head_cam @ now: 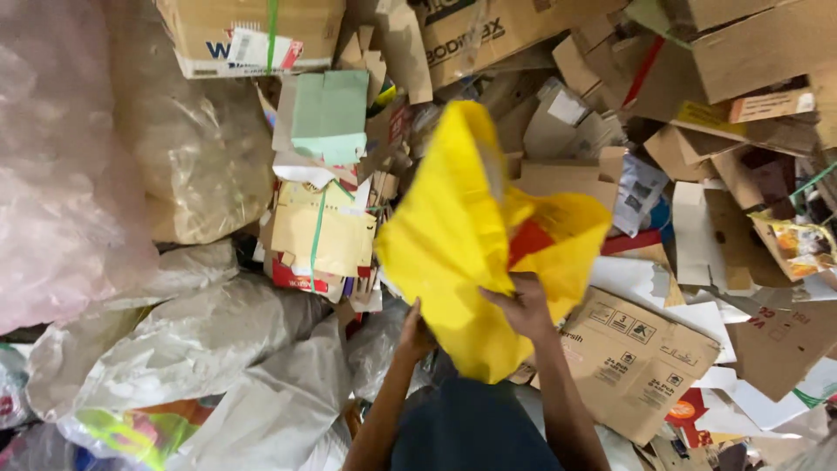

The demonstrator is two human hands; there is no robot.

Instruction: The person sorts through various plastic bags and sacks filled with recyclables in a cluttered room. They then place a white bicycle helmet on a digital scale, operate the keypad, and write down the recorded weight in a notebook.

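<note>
— Two hands are working on one thing here, a big yellow plastic bag [453, 235], and they are holding it up over the heap of flattened cardboard [636, 358].

— How are they gripping it?

— The right hand [523, 305] is closing its fingers over a fold near the bag's middle, just below a red patch [527, 240] that is showing against the yellow. The left hand [414, 336] is reaching up under the bag's lower edge; the plastic is hiding most of its fingers, so I cannot tell how tightly it is holding, only that it is touching the bag.

— And where is the bag sitting in all this?

— It is hanging in front of the person, centre of the view, off the pile. To its left a bundle of flattened cartons tied with green strap [318, 231] is lying, and further left clear sacks of plastic [200, 349] are piling up.

— How far along does it look?

— Judging from this alone, the bag is already lifted clear of the pile, but it is hanging crumpled and bunched, neither spread open nor folded flat, and it is not resting on either heap. I would say the handling is midway; loose cardboard is lying everywhere around it.
</note>
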